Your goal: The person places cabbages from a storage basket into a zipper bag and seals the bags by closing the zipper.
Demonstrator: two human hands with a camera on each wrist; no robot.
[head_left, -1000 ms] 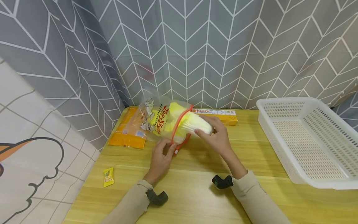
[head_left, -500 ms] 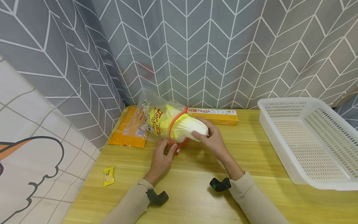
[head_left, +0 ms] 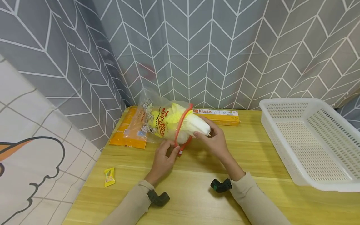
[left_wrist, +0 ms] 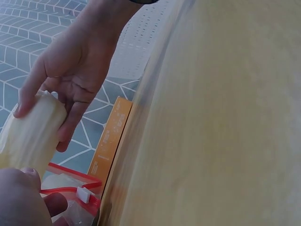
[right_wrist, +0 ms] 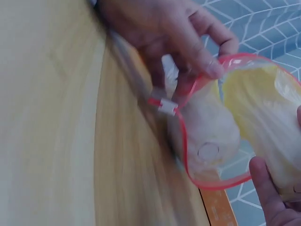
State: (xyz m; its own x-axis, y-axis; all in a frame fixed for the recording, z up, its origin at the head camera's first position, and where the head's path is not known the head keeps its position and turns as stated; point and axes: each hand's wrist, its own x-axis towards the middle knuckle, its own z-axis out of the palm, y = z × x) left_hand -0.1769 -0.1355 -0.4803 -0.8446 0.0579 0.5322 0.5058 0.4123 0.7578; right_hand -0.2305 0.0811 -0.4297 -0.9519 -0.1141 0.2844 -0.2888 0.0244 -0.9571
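Note:
A clear zip bag (head_left: 144, 116) with red edging and "Toy Story" print lies tilted over the back left of the table, mouth facing right. My left hand (head_left: 164, 157) pinches the lower red edge near the white slider (right_wrist: 167, 106). With my right hand (head_left: 216, 141) I grip the white stem end of a napa cabbage (head_left: 197, 122), thumb in front and fingers behind. Its yellow leafy part is inside the bag and the stem end sticks out. Beside it in the bag is a pale round thing (right_wrist: 209, 129), partly hidden by the cabbage in the head view.
An orange PASTA box (head_left: 225, 120) lies behind the bag along the curtain. An orange packet (head_left: 130, 142) is partly under the bag. A small yellow wrapped packet (head_left: 109, 177) lies at the left. At the right stands a white perforated basket (head_left: 295, 101).
The cabbage has moved left, deeper into the bag, together with my right hand. Over the last half second the red bag mouth has come rightward along the stem. My left hand keeps its pinch.

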